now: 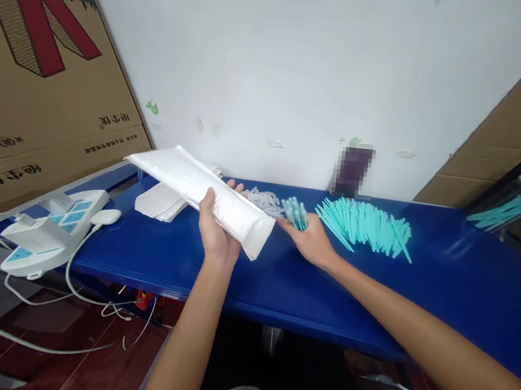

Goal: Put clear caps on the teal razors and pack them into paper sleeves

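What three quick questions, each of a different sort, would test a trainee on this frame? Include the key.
1. Which hand holds the bundle of teal sticks?
2. True or false: the power strip is at the picture's right side.
3. The left hand holds: A) a clear jar, B) a white packet, C) a cardboard box.
Key: 1. right hand; 2. false, it is at the left; 3. B.
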`<state>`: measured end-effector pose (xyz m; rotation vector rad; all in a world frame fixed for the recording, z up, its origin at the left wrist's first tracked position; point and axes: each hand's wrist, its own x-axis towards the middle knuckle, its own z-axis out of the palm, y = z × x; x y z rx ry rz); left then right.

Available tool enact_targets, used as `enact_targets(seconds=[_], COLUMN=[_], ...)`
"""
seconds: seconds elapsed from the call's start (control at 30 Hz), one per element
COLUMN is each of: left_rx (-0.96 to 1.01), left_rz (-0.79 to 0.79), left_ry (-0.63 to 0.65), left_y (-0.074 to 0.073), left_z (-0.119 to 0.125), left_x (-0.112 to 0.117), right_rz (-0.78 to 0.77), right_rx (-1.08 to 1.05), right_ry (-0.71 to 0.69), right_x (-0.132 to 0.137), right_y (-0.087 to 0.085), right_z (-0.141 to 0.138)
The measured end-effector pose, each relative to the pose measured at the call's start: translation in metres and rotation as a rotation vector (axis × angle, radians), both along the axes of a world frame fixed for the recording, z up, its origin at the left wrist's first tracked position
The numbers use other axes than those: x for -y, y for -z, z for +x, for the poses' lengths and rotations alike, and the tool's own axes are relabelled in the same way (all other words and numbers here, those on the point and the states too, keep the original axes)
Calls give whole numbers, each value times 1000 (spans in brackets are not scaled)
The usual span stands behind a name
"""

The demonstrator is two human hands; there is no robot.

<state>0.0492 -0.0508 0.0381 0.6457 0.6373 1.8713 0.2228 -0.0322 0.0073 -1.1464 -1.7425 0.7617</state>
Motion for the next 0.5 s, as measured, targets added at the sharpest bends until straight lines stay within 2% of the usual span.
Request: enact_targets(seconds=[0.1,0.17,0.23,0.3,0.4,0.5], left_rx=[169,247,288,300,315,350], left_rz=[-37,-56,-88,-145,-211,-159], left_ry=[-68,-100,-117,-123,-121,-36], left_y=[6,9,12,15,17,13], left_z=[-2,-1,5,14,30,43], left_x=[4,6,7,10,17,24], right_rz=[-2,-41,-56,-35,-17,-17], right_rx=[476,734,897,975,987,958], right_ry=[-113,-101,-72,-92,-181,-311], right_x=[13,20,24,25,25,20], right_y=[-21,-32,-41,-53,-81,-112], right_z=[-3,-7,-12,-18,-24,-26])
